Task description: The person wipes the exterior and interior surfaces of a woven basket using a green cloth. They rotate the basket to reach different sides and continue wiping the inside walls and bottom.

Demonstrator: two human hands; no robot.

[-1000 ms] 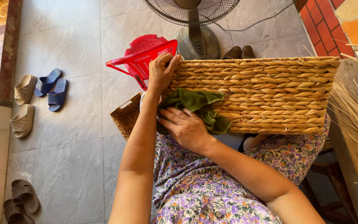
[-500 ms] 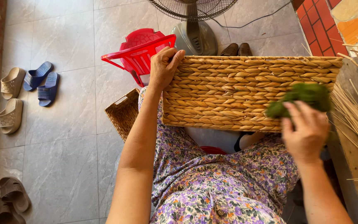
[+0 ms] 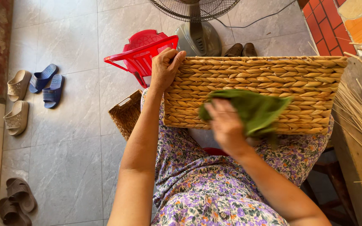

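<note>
Lowest in the frame, the person's lap in a purple flowered dress (image 3: pixel 214 184) filled the foreground, and both bare forearms rose from it toward the middle of the picture. Just above the lap, the right hand (image 3: pixel 226 125) was closed around a green cloth (image 3: pixel 254 109), fingers bunched into the fabric, and pressed it flat against the near face of the woven basket (image 3: pixel 273 77). That basket, long and rectangular with thick braided straw-coloured strands, lay on its side across the knees, spanning the centre and right of the frame. The left hand (image 3: pixel 166 67) was clamped over its upper left corner, fingers curled over the far edge, thumb on the near face, steadying it.

Judged from this alone, the wiping was under way: the cloth sat at mid-face, slightly blurred, and no strip of weave looked visibly different from the rest, so how much had been covered could not be told.

Left of the knees a smaller brown basket (image 3: pixel 126 113) stood on the grey tiles. Farther up sat a red plastic stool (image 3: pixel 141 52), then a standing fan (image 3: pixel 195 25). Loose reeds (image 3: pixel 357 109) crossed the right edge, and sandals (image 3: pixel 34 83) lay at far left.
</note>
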